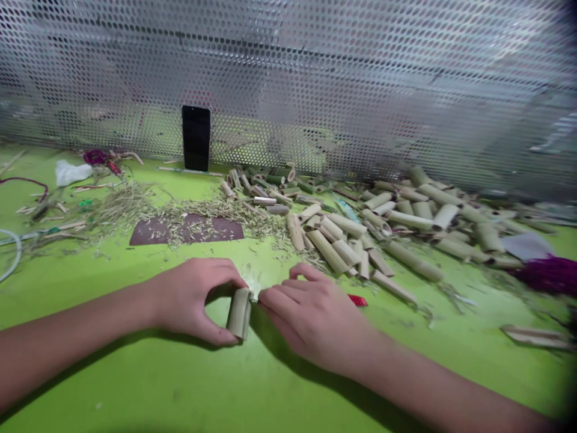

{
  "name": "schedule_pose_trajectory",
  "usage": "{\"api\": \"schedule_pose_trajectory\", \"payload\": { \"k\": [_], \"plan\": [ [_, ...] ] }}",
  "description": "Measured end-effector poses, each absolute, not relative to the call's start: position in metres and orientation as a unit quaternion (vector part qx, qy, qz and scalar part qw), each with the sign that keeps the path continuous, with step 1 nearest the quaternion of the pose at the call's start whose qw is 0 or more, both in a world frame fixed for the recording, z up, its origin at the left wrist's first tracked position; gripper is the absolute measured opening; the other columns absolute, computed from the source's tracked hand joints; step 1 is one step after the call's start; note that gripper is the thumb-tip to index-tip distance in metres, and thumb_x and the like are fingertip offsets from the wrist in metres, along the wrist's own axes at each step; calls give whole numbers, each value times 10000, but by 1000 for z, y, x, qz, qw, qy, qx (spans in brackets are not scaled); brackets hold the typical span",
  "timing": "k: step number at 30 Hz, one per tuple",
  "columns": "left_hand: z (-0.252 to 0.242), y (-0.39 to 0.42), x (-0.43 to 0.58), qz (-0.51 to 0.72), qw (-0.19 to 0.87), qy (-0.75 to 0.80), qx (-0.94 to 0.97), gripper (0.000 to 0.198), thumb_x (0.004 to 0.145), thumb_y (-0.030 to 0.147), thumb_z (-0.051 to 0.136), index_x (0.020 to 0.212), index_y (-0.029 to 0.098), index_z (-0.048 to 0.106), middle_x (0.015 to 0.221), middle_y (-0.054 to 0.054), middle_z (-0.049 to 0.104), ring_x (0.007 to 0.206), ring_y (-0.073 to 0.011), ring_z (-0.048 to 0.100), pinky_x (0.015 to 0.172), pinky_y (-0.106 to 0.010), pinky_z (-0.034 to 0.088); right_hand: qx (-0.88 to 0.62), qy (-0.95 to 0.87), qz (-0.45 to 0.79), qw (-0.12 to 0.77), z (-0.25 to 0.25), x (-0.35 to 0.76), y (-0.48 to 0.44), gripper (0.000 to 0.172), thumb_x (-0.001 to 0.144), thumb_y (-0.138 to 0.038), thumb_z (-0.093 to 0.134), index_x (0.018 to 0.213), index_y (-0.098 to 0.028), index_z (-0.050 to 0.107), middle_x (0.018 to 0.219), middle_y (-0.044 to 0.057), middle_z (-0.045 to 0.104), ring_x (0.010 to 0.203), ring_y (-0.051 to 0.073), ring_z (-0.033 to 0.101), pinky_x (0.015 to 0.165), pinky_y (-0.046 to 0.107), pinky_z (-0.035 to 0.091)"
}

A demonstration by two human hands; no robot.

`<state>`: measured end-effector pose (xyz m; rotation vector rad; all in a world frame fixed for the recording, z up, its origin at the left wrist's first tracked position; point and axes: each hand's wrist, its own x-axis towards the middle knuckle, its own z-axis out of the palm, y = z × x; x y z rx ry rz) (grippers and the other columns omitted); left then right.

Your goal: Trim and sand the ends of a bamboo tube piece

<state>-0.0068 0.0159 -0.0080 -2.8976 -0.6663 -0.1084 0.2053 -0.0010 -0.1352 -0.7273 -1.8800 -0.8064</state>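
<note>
My left hand (193, 300) is closed on a short bamboo piece (238, 314), with the thumb at its near end and the fingers at its far end. The bamboo piece is held just above or on the green table and has a lengthwise ridge on its right side. My right hand (311, 310) is closed around a slim tool, most likely a red-handled knife (357, 300). Its thin metal tip meets the right side of the bamboo. A ribbed red end shows beyond the hand, while the middle is hidden by my fingers.
Cut bamboo pieces (342, 240) lie heaped at the back right. Shavings cover part of a brown sheet (207, 230). A phone (196, 138) leans against a perforated metal panel (288, 78). Purple fibre (547, 276) is at the right, crumpled white tissue (72, 173) at the left.
</note>
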Motion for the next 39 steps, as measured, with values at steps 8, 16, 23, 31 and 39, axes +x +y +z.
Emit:
{"api": "schedule_pose_trajectory", "payload": {
  "k": [8, 16, 23, 31, 39],
  "plan": [
    [-8, 17, -7, -35, 88, -217, -972, 450, 690, 356, 842, 1081, 199, 683, 1002, -34, 699, 868, -216, 644, 798, -312, 521, -291, -773, -321, 463, -135, 206, -2, 227, 963, -103, 497, 797, -194, 623, 599, -46, 621, 517, 108, 502, 772, 297, 327],
    [-8, 17, -7, -39, 100, -218, -970, 460, 686, 366, 847, 1080, 196, 681, 997, -34, 694, 855, -217, 644, 809, -323, 524, -294, -771, -320, 466, -135, 205, -1, 235, 953, -76, 495, 785, -189, 615, 603, -46, 616, 521, 109, 485, 777, 289, 324],
    [-8, 15, -6, -35, 97, -227, -968, 436, 696, 365, 840, 1067, 197, 683, 958, -31, 682, 818, -204, 621, 750, -307, 512, -284, -764, -325, 479, -136, 204, -2, 258, 951, -66, 465, 777, -185, 613, 599, -46, 609, 512, 110, 458, 771, 296, 333],
    [-10, 16, -7, -46, 97, -233, -967, 439, 694, 362, 845, 1059, 185, 677, 961, -31, 653, 824, -203, 602, 735, -305, 491, -284, -767, -326, 475, -134, 205, -1, 251, 946, -63, 476, 774, -191, 608, 594, -54, 609, 507, 108, 461, 766, 287, 336],
    [-11, 15, -7, -43, 89, -246, -964, 439, 690, 348, 841, 1065, 189, 677, 956, -21, 642, 825, -196, 586, 738, -298, 475, -296, -765, -326, 470, -135, 204, -2, 231, 934, -67, 496, 780, -196, 610, 605, -53, 626, 511, 106, 482, 766, 291, 339]
  ]
}}
